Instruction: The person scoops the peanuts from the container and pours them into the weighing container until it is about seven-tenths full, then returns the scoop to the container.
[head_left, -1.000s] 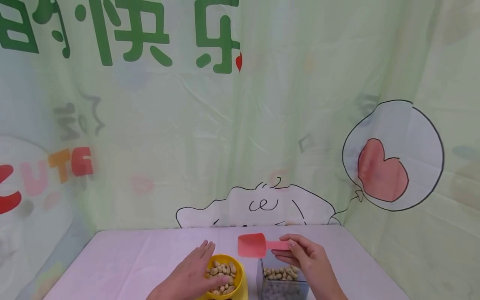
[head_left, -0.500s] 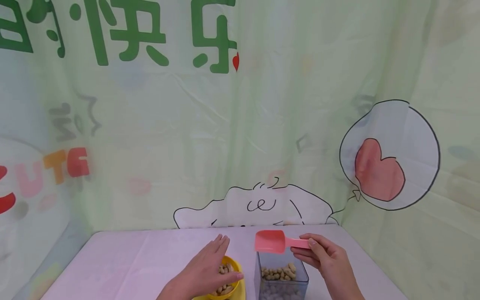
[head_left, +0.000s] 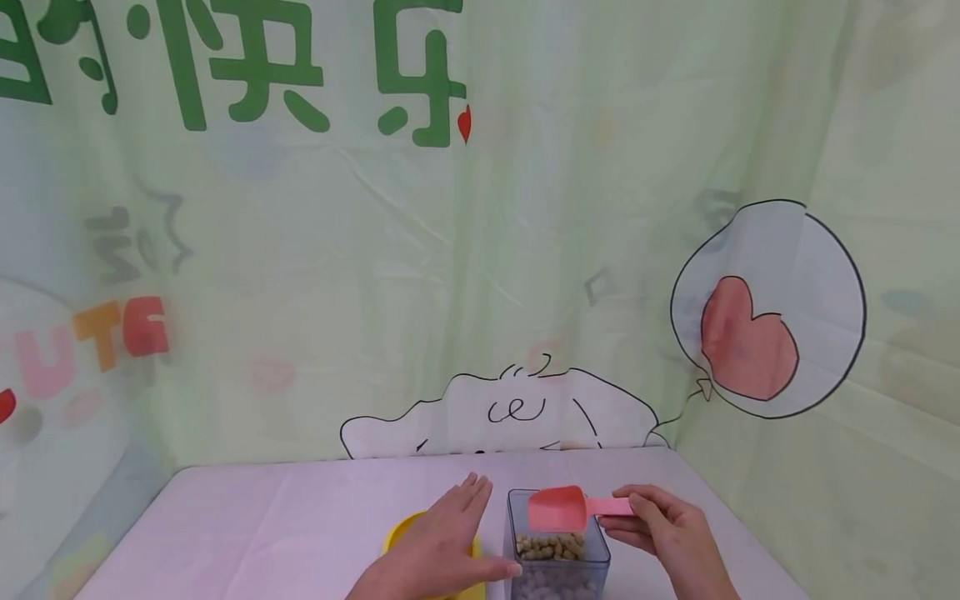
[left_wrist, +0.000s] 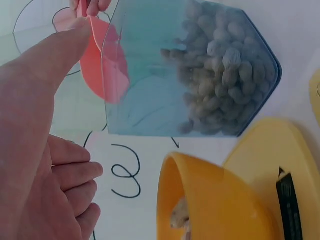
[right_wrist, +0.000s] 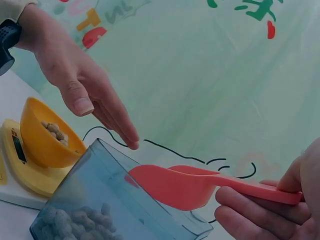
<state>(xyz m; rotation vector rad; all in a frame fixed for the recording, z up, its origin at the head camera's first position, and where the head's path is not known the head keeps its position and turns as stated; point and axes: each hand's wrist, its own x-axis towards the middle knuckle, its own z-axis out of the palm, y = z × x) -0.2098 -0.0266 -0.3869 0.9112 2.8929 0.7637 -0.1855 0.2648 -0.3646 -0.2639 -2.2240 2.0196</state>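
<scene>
My right hand [head_left: 671, 533] pinches the handle of a pink scoop [head_left: 558, 510], whose bowl is at the top of a clear plastic container [head_left: 562, 575]. Peanuts [left_wrist: 220, 75] fill the lower part of that container. My left hand [head_left: 442, 546], fingers straight and thumb spread, hovers over the yellow bowl [right_wrist: 52, 135] and close to the container's left side; it holds nothing. Peanuts [right_wrist: 55, 132] also lie in the bowl, which the left hand mostly covers in the head view.
Under the bowl is a yellow kitchen scale [right_wrist: 35, 177] with a dark display. A pale tablecloth [head_left: 285, 517] covers the table, and a printed curtain [head_left: 525, 208] hangs behind it.
My left hand has moved right across the bowl towards the container. The scoop, held in my right hand, has shifted right, then lowered over the container.
</scene>
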